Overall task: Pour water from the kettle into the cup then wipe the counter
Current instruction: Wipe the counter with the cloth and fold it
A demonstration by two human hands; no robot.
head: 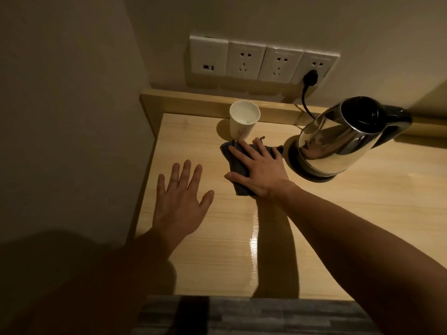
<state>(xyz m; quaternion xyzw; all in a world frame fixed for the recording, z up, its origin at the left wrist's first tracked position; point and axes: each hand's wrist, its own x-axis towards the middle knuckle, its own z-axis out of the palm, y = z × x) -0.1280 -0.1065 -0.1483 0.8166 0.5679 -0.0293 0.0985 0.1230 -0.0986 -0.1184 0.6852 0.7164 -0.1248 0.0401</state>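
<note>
Head view: a wooden counter (362,213) under dim warm light, with the kettle (343,139) as the landmark; all places below are given from it
Cloth handling: the cloth (235,165) looks soft, thin and limp, so it should bunch and slide easily; judged best held by a flat palm pressing down, not by a pinch; light enough to skid if pressure eases
Cloth look: dark grey, crumpled, corners sticking out past the fingers; a small loop or tag shows at its far edge
Cloth place: flat on the counter just left of the kettle, near its base; its far corner is touching or almost touching the cup (243,122)
Cup: white paper, upright, left of the kettle and behind the cloth; light and easy to tip, so a wipe close to it calls for care; water seems to be inside, though that is hard to tell
Kettle: shiny steel with a black lid and handle, seated on its base; its cord runs to a wall socket (314,68) behind it
Right hand (261,170): spread flat, palm down on the cloth, pressing it to the counter
Left hand (179,201): released, fingers splayed, holding nothing, farther left of the kettle; whether it rests on the counter or hovers I cannot tell
Stage: judged pouring done, wiping under way
</note>
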